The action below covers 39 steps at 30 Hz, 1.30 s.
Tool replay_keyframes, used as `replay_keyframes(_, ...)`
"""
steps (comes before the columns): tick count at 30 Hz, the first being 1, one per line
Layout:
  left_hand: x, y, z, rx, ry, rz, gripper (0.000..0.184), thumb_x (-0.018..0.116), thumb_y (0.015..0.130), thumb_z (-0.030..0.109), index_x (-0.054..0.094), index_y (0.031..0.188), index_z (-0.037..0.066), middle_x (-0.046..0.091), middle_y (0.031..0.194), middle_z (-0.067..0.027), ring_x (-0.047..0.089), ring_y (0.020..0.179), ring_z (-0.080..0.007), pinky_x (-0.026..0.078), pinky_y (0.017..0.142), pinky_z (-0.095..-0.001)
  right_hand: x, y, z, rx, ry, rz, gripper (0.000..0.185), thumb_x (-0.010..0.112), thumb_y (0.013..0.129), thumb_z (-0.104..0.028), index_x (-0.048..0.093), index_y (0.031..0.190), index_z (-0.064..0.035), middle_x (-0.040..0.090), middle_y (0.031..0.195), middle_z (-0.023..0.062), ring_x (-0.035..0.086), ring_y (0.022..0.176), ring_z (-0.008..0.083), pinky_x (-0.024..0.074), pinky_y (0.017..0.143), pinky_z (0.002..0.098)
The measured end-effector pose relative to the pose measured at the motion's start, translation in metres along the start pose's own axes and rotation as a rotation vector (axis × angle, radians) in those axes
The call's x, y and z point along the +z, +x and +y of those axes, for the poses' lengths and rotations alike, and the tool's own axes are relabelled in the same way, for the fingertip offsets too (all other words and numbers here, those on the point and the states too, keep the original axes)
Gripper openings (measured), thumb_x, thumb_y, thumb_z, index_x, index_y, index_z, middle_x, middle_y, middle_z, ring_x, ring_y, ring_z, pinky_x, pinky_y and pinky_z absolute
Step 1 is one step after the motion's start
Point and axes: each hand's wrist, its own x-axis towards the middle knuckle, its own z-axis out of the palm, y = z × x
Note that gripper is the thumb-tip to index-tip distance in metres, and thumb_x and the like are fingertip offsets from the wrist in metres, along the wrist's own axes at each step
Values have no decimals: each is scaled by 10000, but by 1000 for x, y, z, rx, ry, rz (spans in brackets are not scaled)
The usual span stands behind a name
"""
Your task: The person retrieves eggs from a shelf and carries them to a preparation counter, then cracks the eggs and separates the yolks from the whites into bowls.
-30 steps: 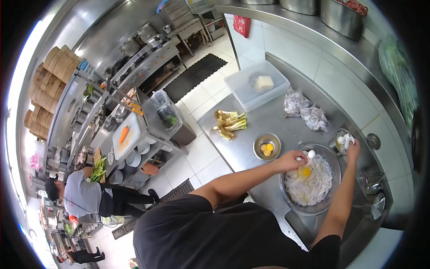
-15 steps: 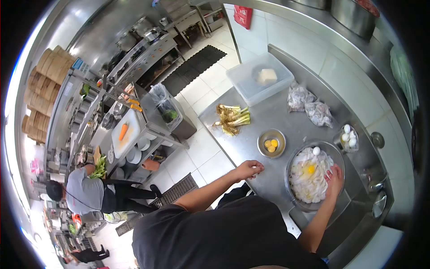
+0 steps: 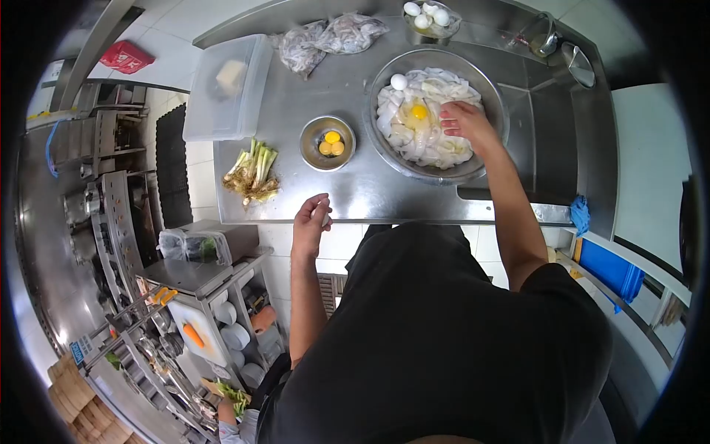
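A large steel bowl (image 3: 376, 140) holds pale, wet white strips (image 3: 436, 152), perhaps squid, with one raw egg yolk (image 3: 418, 112) on top. A whole white egg (image 3: 399, 81) rests on the strips near the bowl's far left side. My right hand (image 3: 466, 124) is inside the bowl, fingers apart and touching the strips beside the yolk. Closer to the table's front edge, my left hand (image 3: 313, 220) is closed, with something small and whitish showing between its fingers. Beyond it stands a small steel bowl (image 3: 306, 146) containing three yolks (image 3: 332, 144).
Spring onion root ends (image 3: 253, 174) lie left of the small bowl. Behind are a lidded plastic box (image 3: 203, 111), plastic bags (image 3: 351, 33) of greyish food, and a container of eggs (image 3: 430, 18). A co-worker's hand (image 3: 226, 409) is by greens at lower left.
My view has turned, so the table now lies straight ahead. My right hand remains in the large bowl, and my left hand stays closed near the table edge.
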Motion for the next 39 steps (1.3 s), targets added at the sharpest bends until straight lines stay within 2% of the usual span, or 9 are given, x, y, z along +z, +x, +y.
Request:
replay_keyframes(2,-1,1,-1,-9,4,3,307,682,981,232,656,1219,39,625,880,-26,551,650,-83,451,568,-230,7,3,2,26,25,-41,404,628,991,-332,586,1234,-12,658,1100,114,668,926,193,580,807,333)
replay_keyframes(8,6,-1,0,-21,-22,-9,307,685,979,236,657,1215,42,624,882,-17,551,657,-81,448,573,-226,21,16,14,102,207,-45,526,608,994,-360,519,1305,55,621,1153,206,676,993,273,588,891,375)
replay_keyframes(14,11,-5,-5,-42,11,-40,322,690,976,249,656,1226,48,628,895,-16,556,676,-83,454,587,-228,31,34,22,88,223,-62,566,598,999,-399,511,1302,71,614,1170,215,677,987,281,591,882,374)
replay_keyframes(17,11,-5,-3,-36,24,-41,327,688,978,252,654,1228,44,628,897,-16,557,681,-86,456,590,-230,36,46,23,112,233,-89,615,604,981,-449,502,1289,74,596,1204,249,659,1051,318,558,960,400)
replay_keyframes(26,4,-7,-5,-12,4,-36,354,675,986,269,634,1257,45,624,905,-10,563,691,-88,464,609,-232,65,62,22,150,290,-81,470,571,1005,-426,577,1190,5,669,1092,152,671,980,288,570,888,410)
replay_keyframes(32,4,-6,-9,-21,-13,-40,351,673,988,269,634,1255,45,629,908,-14,571,697,-88,469,609,-234,76,71,25,177,373,-64,333,570,1009,-362,594,1093,-40,671,1019,137,681,925,280,572,898,429)
replay_keyframes(35,5,-8,-9,-26,3,-38,347,673,988,274,637,1252,51,632,912,-15,578,703,-89,473,612,-233,77,75,28,183,425,-64,266,574,1002,-317,598,1044,-55,664,939,112,675,876,247,576,829,387)
replay_keyframes(39,3,-8,-12,-19,27,-44,346,668,990,295,644,1256,76,637,915,-11,584,713,-89,480,623,-236,68,73,32,85,447,-248,189,654,926,-253,621,907,-68,639,841,68,623,742,190,544,705,344)
